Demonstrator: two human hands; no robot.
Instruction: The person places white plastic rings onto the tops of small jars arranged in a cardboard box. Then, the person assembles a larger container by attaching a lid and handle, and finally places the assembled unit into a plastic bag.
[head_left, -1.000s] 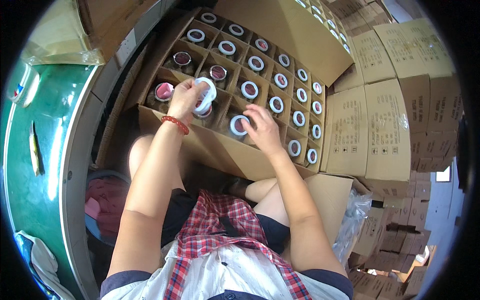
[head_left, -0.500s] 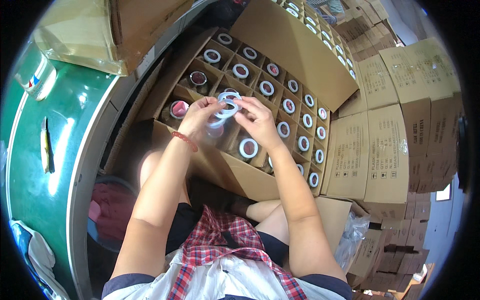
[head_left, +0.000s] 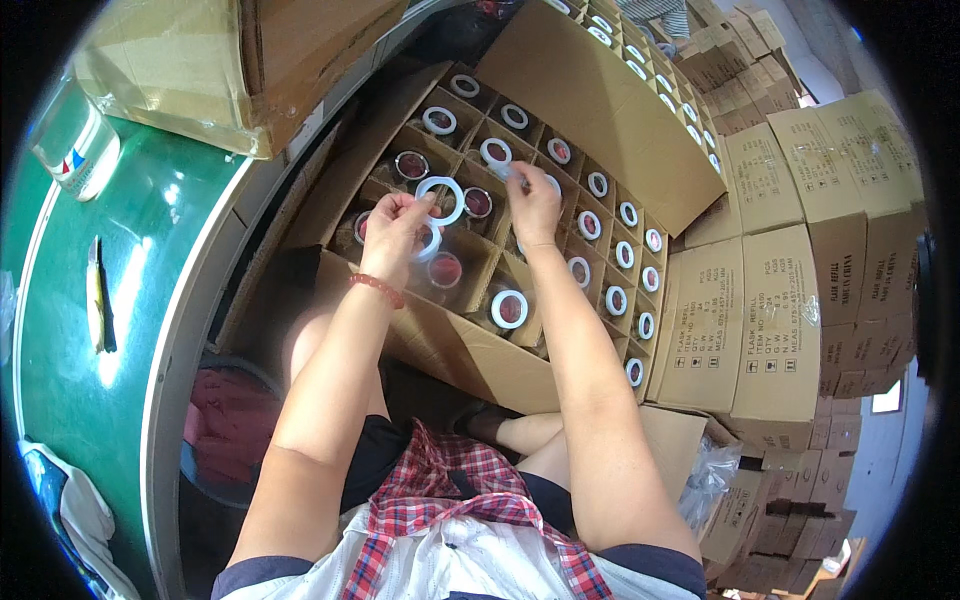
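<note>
The left hand (head_left: 395, 220) sits just left of the frame's centre, upper half, its fingers pinched shut on the rim of a white ring (head_left: 441, 198) that looks like a lid or collar, held tilted above the open cardboard carton (head_left: 440, 345). Just below that ring a second white-rimmed piece (head_left: 430, 243) shows behind the thumb; whether the hand also grips it cannot be told. A red bracelet (head_left: 378, 288) circles the left wrist.

The right hand (head_left: 533, 200) is just right of it, near the centre top, fingers curled down and closed around something small and clear at the fingertips; what it is cannot be made out. The two hands are near each other but not touching.

The carton is split by cardboard dividers into square cells. Most cells hold a round glass container (head_left: 509, 309) with a white ring on top and a dark red inside; a few cells near the left hand show containers without a white ring, such as one (head_left: 445, 269) directly under the wrist.

At the left of the frame runs a green worktop (head_left: 90, 400) with a yellowish slim tool (head_left: 95, 295) lying on it. Stacked closed cartons (head_left: 780, 330) fill the right side, and another large box (head_left: 230, 60) rests at the upper left. The person's bare knees and a red plaid garment (head_left: 440, 500) occupy the bottom centre.
</note>
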